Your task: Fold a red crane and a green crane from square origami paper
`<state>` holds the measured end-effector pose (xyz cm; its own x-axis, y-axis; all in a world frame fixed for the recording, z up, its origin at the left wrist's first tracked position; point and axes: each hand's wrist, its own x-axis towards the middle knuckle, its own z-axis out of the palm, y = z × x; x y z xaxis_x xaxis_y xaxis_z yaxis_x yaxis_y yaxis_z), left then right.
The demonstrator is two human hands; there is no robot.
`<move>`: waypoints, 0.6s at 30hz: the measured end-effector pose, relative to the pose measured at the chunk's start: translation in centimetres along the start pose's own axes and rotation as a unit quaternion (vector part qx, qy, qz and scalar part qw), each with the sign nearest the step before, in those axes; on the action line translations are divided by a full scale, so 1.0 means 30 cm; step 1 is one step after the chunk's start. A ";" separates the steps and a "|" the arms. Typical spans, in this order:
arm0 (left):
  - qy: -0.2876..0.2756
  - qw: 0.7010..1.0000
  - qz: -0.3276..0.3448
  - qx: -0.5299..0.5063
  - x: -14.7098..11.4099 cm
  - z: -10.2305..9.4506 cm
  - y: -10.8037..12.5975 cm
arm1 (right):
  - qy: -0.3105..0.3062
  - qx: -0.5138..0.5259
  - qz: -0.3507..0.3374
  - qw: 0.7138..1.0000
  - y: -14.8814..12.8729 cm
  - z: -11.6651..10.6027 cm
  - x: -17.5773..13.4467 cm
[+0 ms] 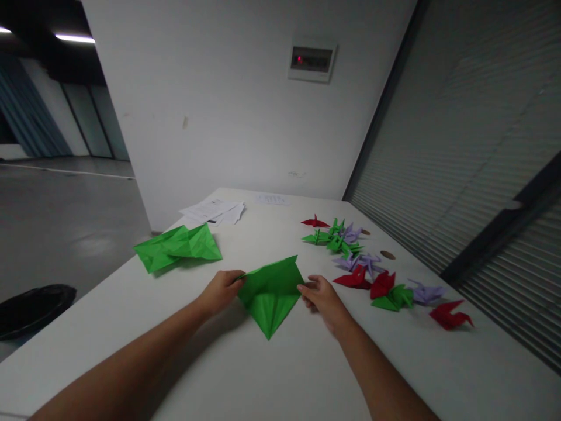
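A creased sheet of green origami paper is held up over the white table, one corner pointing down toward me. My left hand pinches its left corner between thumb and fingers. On the other side, my right hand is closed on the right corner, thumb in front. The paper's upper edge is folded or bent, and creases fan out toward the lower point. To the left lie more creased green sheets, overlapping, apart from my hands.
Several folded paper cranes in green, purple and red, such as a red crane, lie along the table's right side. White printed papers rest at the far left. A black-lined bin stands beyond the left edge; blinds border the right.
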<state>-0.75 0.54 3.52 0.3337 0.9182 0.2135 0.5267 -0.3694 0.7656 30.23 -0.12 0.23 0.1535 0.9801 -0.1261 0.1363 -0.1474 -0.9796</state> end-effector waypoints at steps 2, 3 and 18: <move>0.002 0.994 -0.027 -0.103 0.005 0.008 -0.015 | 0.008 0.006 0.012 1.000 -0.017 -0.004 -0.011; 0.003 0.986 -0.048 -0.161 0.006 0.011 -0.018 | 0.002 0.009 0.020 1.000 -0.024 -0.006 -0.016; -0.062 0.922 -0.143 -0.354 -0.009 0.045 -0.012 | -0.128 0.035 -0.006 0.991 -0.079 -0.002 -0.075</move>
<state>0.02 0.23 2.35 0.3709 0.9237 -0.0957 -0.0216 0.1116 0.9935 29.62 -1.98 2.86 -0.1021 0.9846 -0.1421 0.0677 -0.1356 -0.9884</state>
